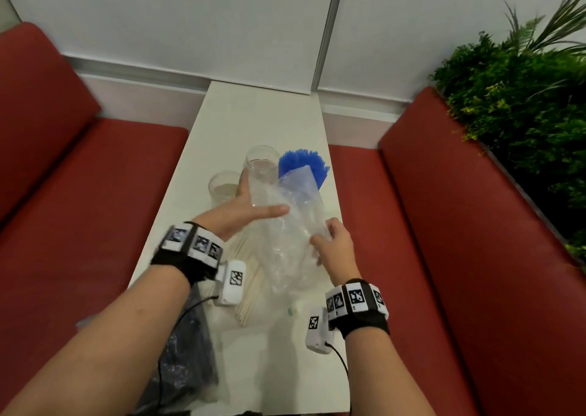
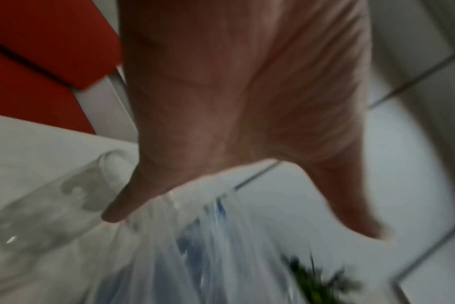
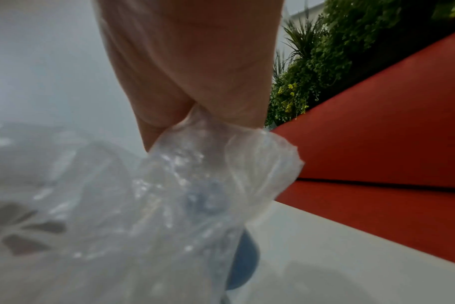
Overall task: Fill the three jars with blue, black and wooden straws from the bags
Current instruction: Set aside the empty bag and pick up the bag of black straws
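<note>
My two hands hold a crumpled clear plastic bag (image 1: 285,241) over the white table (image 1: 263,114). My left hand (image 1: 250,203) clasps its far part between thumb and fingers. My right hand (image 1: 333,241) pinches its bunched near end (image 3: 221,144). A fan of blue straws (image 1: 304,163) sticks out past the bag's far end; what holds them is hidden. Two empty glass jars (image 1: 261,162) (image 1: 223,187) stand left of the straws. Wooden straws (image 1: 250,279) lie loose under my left wrist. A dark bag of black straws (image 1: 187,352) lies at the near left.
Red bench seats (image 1: 95,193) (image 1: 475,225) flank the narrow table on both sides. Green plants (image 1: 523,98) rise behind the right bench. A white wall closes the table's far end. Cables hang from both wrist cameras.
</note>
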Demonstrator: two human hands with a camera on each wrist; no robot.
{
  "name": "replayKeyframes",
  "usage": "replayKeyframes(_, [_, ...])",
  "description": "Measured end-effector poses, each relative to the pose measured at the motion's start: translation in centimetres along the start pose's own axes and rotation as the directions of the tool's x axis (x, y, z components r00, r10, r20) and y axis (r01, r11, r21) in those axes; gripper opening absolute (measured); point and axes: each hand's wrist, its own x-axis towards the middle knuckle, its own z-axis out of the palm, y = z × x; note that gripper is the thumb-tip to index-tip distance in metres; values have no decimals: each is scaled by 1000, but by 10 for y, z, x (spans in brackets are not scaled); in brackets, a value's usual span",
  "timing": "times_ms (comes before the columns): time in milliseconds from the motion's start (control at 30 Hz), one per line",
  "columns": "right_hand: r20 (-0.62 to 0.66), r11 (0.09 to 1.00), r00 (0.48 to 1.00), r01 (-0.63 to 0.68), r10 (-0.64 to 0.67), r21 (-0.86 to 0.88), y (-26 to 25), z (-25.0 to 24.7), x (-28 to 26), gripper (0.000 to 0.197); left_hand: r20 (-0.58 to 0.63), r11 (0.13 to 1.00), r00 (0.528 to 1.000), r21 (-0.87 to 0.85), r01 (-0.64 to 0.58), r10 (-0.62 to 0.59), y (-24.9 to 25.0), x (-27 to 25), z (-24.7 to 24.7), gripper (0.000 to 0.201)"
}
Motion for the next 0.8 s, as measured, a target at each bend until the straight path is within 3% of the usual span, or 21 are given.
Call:
replayKeyframes(100, [233,956,972,-34,-37,293,-6,-7,-11,18,-129,967,979,-223,125,-157,-25,13,28,150])
replayKeyframes(133, [302,902,952,-85,-52,423,-5,-14,-14,27,-61,921,979,-357,159,-193,-37,17,30,145])
replayKeyframes(167, [358,838,931,-138,-72,527,-4,-22,-17,40,110,844,978,-493,209,-178,-46,19,31,130])
replayKeyframes(200, [408,786,908,-183,-95,590,-1,-29,-20,51,323,758,941,-587,284,-102,-53,18,32,104])
replayKeyframes(233, [446,755,888,-215,-113,620,4,-35,-22,57,460,681,887,-638,359,-37,-57,16,33,80])
replayKeyframes(267, [467,746,878,-240,-107,621,11,-39,-23,58,503,625,864,-668,403,-21,-61,13,35,65])
replayKeyframes(333, [448,764,894,-274,-21,584,29,-44,-26,56,408,608,912,-716,343,-34,-62,16,39,44])
replayKeyframes(433, [238,805,955,-280,177,523,70,-51,-35,38,170,758,985,-637,138,-37,-62,25,52,18])
replayKeyframes(500, [67,871,962,-269,266,411,96,-52,-44,20,64,845,993,-521,120,-102,-65,30,67,9])
replayKeyframes(567, [-115,929,950,-252,291,269,119,-47,-52,22,-2,890,981,-422,174,-193,-75,33,86,14])
replayKeyframes(633, [-308,975,924,-214,224,67,129,-43,-56,46,105,904,957,-314,290,-270,-89,31,107,14])
replayKeyframes(667, [-366,982,922,-166,123,-88,128,-42,-56,58,196,905,934,-253,342,-298,-97,30,117,18])
replayKeyframes(700, [-349,955,937,-100,-3,-278,128,-40,-55,65,274,901,908,-213,378,-316,-105,29,127,23])
replayKeyframes(733, [-244,881,963,-15,-114,-473,127,-36,-55,69,325,895,889,-203,398,-322,-110,28,135,25])
replayKeyframes(800, [59,641,984,156,-169,-751,133,-22,-57,70,340,877,888,-259,404,-308,-120,29,147,24])
